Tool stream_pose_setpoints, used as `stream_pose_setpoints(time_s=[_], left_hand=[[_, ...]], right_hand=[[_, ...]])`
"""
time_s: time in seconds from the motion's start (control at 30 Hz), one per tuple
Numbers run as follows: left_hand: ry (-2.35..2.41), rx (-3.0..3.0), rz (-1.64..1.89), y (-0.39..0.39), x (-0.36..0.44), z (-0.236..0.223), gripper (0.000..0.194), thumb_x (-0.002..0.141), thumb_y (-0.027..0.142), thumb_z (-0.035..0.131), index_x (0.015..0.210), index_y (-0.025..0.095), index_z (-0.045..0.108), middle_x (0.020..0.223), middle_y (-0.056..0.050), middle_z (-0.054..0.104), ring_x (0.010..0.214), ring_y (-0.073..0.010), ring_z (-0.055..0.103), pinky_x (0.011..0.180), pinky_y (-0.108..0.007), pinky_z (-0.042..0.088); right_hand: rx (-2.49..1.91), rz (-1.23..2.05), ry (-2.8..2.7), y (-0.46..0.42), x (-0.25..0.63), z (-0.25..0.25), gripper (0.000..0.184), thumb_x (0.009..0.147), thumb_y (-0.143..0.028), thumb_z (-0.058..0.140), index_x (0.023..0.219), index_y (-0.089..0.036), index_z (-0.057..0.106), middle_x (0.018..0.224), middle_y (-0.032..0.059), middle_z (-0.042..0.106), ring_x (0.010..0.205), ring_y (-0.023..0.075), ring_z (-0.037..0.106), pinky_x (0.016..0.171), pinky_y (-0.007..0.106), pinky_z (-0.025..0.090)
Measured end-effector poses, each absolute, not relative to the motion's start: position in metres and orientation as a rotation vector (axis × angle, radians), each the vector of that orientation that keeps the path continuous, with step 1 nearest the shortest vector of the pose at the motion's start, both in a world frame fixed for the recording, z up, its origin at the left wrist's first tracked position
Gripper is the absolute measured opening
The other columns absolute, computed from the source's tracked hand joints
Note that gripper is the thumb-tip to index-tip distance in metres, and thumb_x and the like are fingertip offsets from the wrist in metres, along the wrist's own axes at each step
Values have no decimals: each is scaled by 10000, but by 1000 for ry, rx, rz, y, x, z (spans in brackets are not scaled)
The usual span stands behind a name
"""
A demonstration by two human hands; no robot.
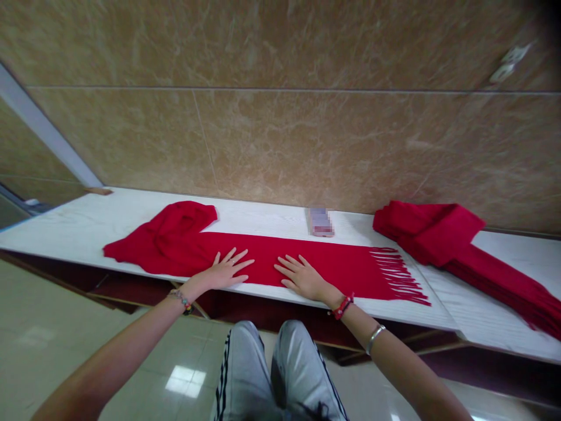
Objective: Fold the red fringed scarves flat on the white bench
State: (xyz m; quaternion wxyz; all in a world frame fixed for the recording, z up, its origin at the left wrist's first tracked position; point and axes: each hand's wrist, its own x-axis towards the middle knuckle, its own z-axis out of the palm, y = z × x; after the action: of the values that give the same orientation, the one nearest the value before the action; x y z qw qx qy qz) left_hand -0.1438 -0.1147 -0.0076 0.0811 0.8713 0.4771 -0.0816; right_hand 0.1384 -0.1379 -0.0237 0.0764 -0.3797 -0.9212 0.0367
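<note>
A red scarf (263, 248) lies lengthwise along the white tabletop. Its right stretch is flat and ends in fringe, while the left part is bunched in loose folds. My left hand (227, 270) rests palm down on the scarf with its fingers spread, close to where the bunched part begins. Farther right, my right hand (304, 278) also presses flat on the cloth, fingers apart. Neither hand grips anything. A strip of red fabric shows between the two hands.
Another red scarf, folded in a pile (438, 234), lies at the right. A phone-like object (321, 222), blurred out, sits near the wall behind the flat scarf. The marble-patterned wall (280, 146) borders the table's back edge. Open shelf compartments (258, 310) show below the front edge.
</note>
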Motion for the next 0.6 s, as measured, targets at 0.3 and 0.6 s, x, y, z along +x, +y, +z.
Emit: stream_pose_setpoints(time_s=[0.3,0.6], left_hand=[[1629,2662,-50,-134,-141,26,374,879,193,356,1234,217,471,1288,-125,420,1173,-259,410,966,-436,326],[1252,2648,-122,-108,-195,22,130,796,101,470,854,157,572,855,-42,583,817,-150,542,766,-242,411]], right_hand=[[-1153,129,-2761,-139,138,-22,481,915,-440,266,1360,-262,313,1429,35,291,1314,231,223,1050,491,171],[-1132,144,-2751,-137,139,-28,469,913,-434,282,1354,-278,322,1422,28,309,1315,227,219,1047,490,176]])
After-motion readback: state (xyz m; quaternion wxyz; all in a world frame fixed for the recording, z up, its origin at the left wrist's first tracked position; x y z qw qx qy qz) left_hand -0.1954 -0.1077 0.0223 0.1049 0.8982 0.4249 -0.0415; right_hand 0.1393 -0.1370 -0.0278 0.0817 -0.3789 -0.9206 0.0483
